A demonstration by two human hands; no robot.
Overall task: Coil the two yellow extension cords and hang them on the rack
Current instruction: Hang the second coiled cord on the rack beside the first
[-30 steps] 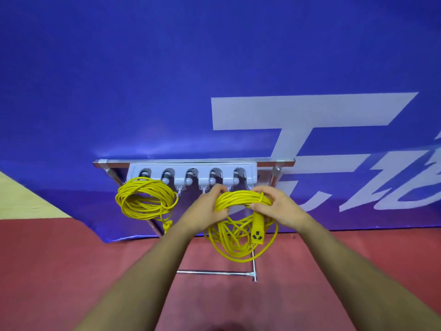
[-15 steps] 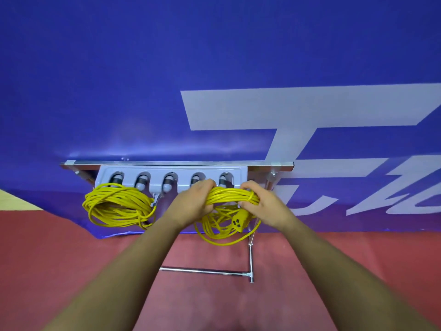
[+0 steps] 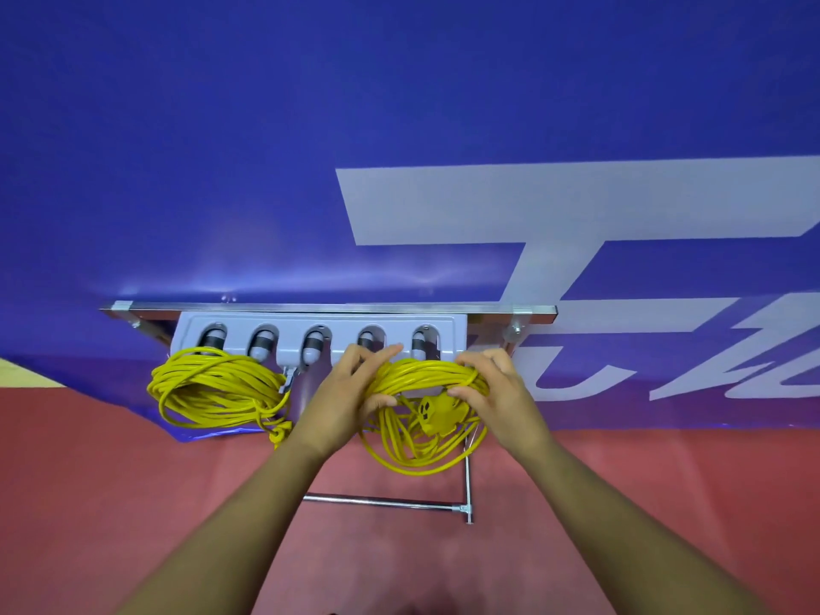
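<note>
Before glossy blue banner [image 3: 222, 170], left hand [image 3: 346, 397] and right hand [image 3: 497, 392] clutch looped yellow cord [image 3: 426, 374].

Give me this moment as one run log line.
step: hanging second coil | left hand: grips its left side | right hand: grips its right side | first coil: hangs on rack, left end | hooked: unclear

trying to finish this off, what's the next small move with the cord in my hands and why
Probably raise the coil a little and slip its top loops over the rightmost peg. The left hand and right hand grip it just below the rack, apparently not yet hooked; the other cord already hangs at the left.
</note>
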